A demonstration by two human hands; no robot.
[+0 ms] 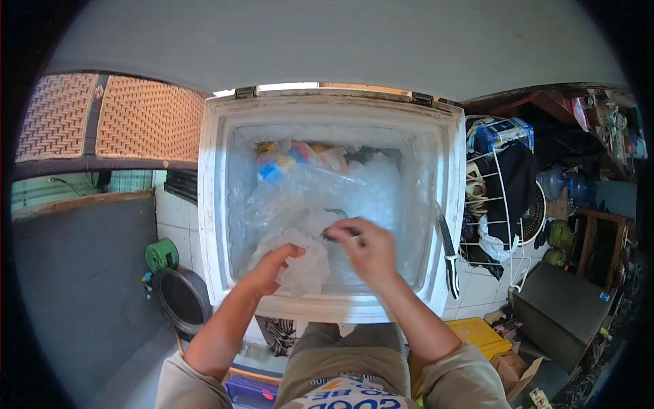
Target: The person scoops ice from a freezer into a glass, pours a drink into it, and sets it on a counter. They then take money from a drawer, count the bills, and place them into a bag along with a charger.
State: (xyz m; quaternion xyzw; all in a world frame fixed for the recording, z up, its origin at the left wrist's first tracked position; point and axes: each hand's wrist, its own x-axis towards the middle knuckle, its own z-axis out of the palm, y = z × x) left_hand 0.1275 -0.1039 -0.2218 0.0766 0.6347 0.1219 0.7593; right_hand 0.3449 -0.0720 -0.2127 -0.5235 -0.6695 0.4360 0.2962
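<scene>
We are reaching down into the open freezer (pixel 212 204) with both hands. Our left hand (pixel 272 267) is pinching the crinkly clear bag (pixel 303 262) near the front wall, and our right hand (pixel 368 247) is closing its fingers on something small and dark at the top of that bag. It looks like we are working at the bag's tied top, so next we need a steady pull with the left hand holding firm. More clear bags and bright packets (pixel 286 158) are lying farther back. A knife (pixel 447 253) is resting on the right rim. The frost is blurring what sits inside the bags, and we cannot tell what the dark bit is.
</scene>
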